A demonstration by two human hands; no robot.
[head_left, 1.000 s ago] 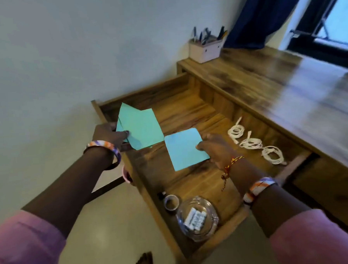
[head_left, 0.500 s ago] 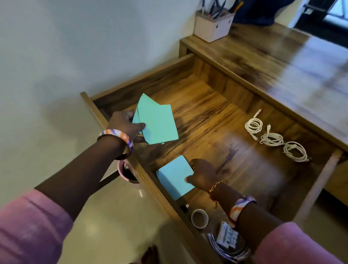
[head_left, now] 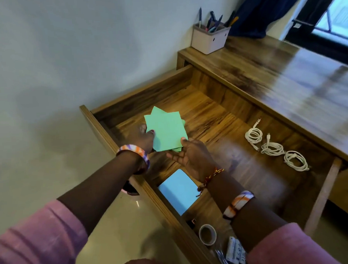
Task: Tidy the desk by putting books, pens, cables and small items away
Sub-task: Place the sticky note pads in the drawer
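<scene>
Since the frame half a second back, my right hand [head_left: 192, 157] has let go of the blue pad [head_left: 178, 190] and come up to the green sheets [head_left: 166, 132]; the pad now lies flat on the drawer floor against the drawer's [head_left: 152, 191] front wall, just behind my right wrist. My left hand [head_left: 144, 139] pinches the green sheets at their left edge, thumb on top, and holds them fanned above the drawer's left end, near its front wall. My right hand sits just under their lower right corner, palm turned up, fingers loosely spread, one fingertip touching the sheets' edge; I cannot tell whether it grips them. The two hands flank the sheets, left and right, nearly touching below them.

Toward the drawer's right end, close to its back edge under the desk top [head_left: 287, 81], three coiled white cables [head_left: 274, 146] lie in a row, well apart from both hands. At the front wall, nearer me than the pad, stand a roll of tape [head_left: 207, 234] and a glass dish [head_left: 230, 256] holding small white items, partly hidden by my right sleeve. A pen holder [head_left: 209, 39] with pens stands at the desk top's back left corner.
</scene>
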